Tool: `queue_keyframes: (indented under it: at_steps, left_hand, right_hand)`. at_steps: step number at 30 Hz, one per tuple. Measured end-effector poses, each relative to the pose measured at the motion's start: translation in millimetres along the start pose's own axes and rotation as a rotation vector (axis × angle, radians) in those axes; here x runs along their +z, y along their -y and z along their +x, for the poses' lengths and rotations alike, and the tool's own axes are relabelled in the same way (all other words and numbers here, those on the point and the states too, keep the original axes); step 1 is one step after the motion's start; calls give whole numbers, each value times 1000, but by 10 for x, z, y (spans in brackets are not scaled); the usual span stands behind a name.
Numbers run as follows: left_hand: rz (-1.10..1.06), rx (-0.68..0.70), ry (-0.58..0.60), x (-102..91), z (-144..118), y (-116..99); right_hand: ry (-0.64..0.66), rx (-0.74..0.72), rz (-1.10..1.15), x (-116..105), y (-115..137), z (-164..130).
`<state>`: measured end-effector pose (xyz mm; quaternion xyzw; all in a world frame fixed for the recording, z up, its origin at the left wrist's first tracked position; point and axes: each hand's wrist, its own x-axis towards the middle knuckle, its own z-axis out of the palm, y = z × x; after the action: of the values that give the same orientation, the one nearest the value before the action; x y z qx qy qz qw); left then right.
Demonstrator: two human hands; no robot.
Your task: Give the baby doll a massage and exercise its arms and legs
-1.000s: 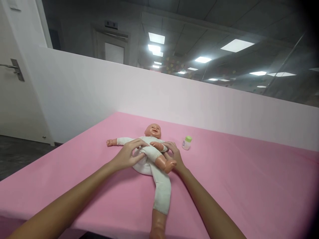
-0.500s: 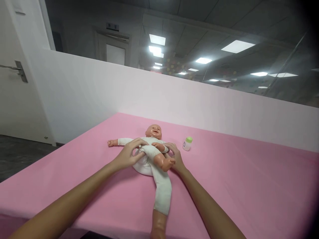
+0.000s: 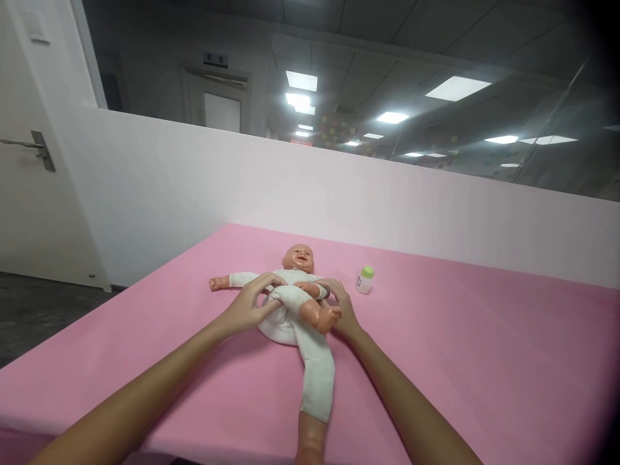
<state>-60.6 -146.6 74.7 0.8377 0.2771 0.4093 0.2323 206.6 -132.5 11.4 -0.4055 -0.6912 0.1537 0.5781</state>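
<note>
A baby doll (image 3: 290, 303) in a white suit lies on its back on the pink table (image 3: 460, 361), head toward the far wall. My left hand (image 3: 249, 303) rests on the doll's body from the left, fingers spread over its torso. My right hand (image 3: 339, 303) holds the doll's right side, partly hidden behind its raised bent leg. The doll's other leg stretches toward me past the table's near edge. A small white bottle with a green cap (image 3: 364, 279) stands upright to the right of the doll's head.
A low white partition wall (image 3: 387, 206) runs along the table's far edge, with glass above it. A white door with a lever handle (image 3: 29, 145) is at the far left. Dark floor shows beside the table's left edge.
Both hands stay on the doll with only slight shifts. The raised leg's foot has lifted a little. The view has shifted slightly.
</note>
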Motion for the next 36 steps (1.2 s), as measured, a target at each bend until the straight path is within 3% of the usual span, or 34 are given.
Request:
queue_keyframes:
  at_steps: [3,9,17,24,27,32,36]
  left_hand:
    - [-20,-10,-5,6,7,29]
    - [-75,55,187,-131,-21,9]
    - [-89,-35,-38,49,-3,102]
    - [-163,28,219,-135,-13,64]
    - [-172,-18,146,-95,-3,63]
    - [-193,-108,1,53,21,160]
    - [-213,-65,25,-4,16,161]
  right_hand:
    - [-16,55,16,-5,-18,5]
    - [-121,196,109,25,-98,29]
    - [31,20,-65,43,40,-16]
    - [-148,225,80,78,-84,15]
    - [-143,192,38,73,-28,27]
    - [119,18,-63,36,90,57]
    - [-49,139,-16,49,10,38]
